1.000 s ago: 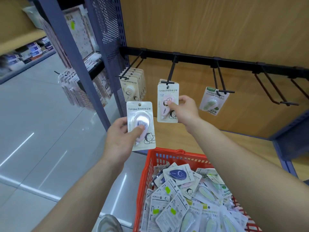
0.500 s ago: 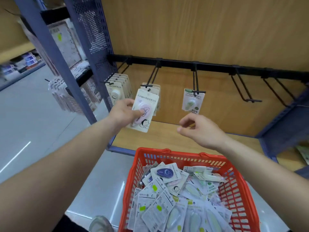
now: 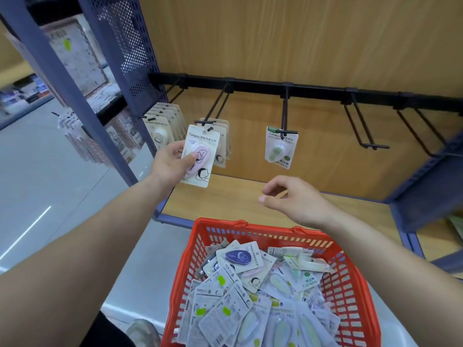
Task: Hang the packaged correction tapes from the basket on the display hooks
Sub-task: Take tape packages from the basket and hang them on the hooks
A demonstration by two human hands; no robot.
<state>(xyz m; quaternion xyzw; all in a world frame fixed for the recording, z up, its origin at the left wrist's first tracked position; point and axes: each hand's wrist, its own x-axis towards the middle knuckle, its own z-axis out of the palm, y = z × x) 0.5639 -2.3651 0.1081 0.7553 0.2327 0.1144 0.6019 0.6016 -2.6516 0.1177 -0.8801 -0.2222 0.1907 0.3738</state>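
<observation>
My left hand grips a pink packaged correction tape, holding its top hole right at the tip of the second display hook, in front of the packs hanging there. My right hand hovers above the basket with loosely curled fingers and holds nothing. The red basket below is full of several packaged tapes. A green tape pack hangs alone on the third hook. The first hook carries a row of cream packs.
Two bare black hooks stick out from the rail on the right. A blue perforated panel and post bound the bay at left, with more hanging stock behind. A wooden shelf lies under the hooks. A shoe tip shows by the basket.
My right hand let go of the pack on the second hook and drew back down over the basket. My left hand carried the pink tape up and right to that hook.
</observation>
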